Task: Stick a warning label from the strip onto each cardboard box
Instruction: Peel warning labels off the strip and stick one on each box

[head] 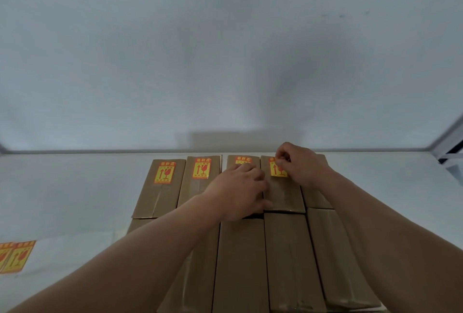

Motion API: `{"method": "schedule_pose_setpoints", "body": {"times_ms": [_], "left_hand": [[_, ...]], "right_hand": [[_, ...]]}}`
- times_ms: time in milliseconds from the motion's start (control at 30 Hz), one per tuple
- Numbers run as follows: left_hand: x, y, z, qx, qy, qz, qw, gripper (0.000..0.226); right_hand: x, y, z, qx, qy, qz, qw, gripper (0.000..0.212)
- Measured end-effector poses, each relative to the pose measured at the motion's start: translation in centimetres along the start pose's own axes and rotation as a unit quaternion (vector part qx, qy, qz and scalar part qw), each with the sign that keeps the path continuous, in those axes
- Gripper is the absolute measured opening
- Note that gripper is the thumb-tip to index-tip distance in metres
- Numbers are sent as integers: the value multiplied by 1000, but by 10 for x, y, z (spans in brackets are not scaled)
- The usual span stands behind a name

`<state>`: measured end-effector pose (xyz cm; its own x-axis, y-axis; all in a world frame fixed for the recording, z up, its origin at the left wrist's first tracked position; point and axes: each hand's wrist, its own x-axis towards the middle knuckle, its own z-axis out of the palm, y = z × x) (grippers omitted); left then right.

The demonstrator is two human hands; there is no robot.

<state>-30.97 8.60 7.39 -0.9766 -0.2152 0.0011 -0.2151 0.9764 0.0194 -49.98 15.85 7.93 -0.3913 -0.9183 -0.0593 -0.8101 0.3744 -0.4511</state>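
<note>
Two rows of long cardboard boxes lie side by side on the white counter [75, 187], the far row at about 12 o'clock. The far-row box at 11 o'clock [160, 187] and its neighbour [198, 180] each carry a yellow-and-red warning label at their far end. The left hand [240, 192] lies palm down with fingers spread flat across the third box [244, 160], partly covering its label. The right hand [300, 165] has its fingers curled, pinching the top corner of a warning label [276, 171] that lies on the far end of the fourth box [284, 195]. The label strip [16, 256] lies on the counter at 9 o'clock, well apart from the boxes. The near-row boxes [288, 257] show bare tops.
</note>
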Motion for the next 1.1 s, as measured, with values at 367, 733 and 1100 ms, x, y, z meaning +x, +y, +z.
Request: {"method": "schedule_pose_setpoints", "body": {"times_ms": [367,733,1100], "left_hand": [[-1,-4,6,-1,-10,3,1000,58],[0,-5,7,-2,-14,8,1000,56],[0,-5,8,-4,-25,2,1000,56]], "right_hand": [[1,-1,8,1,8,-2,1000,7],[1,2,10,9,13,0,1000,6],[1,-1,17,-52,29,1,998,10]]}}
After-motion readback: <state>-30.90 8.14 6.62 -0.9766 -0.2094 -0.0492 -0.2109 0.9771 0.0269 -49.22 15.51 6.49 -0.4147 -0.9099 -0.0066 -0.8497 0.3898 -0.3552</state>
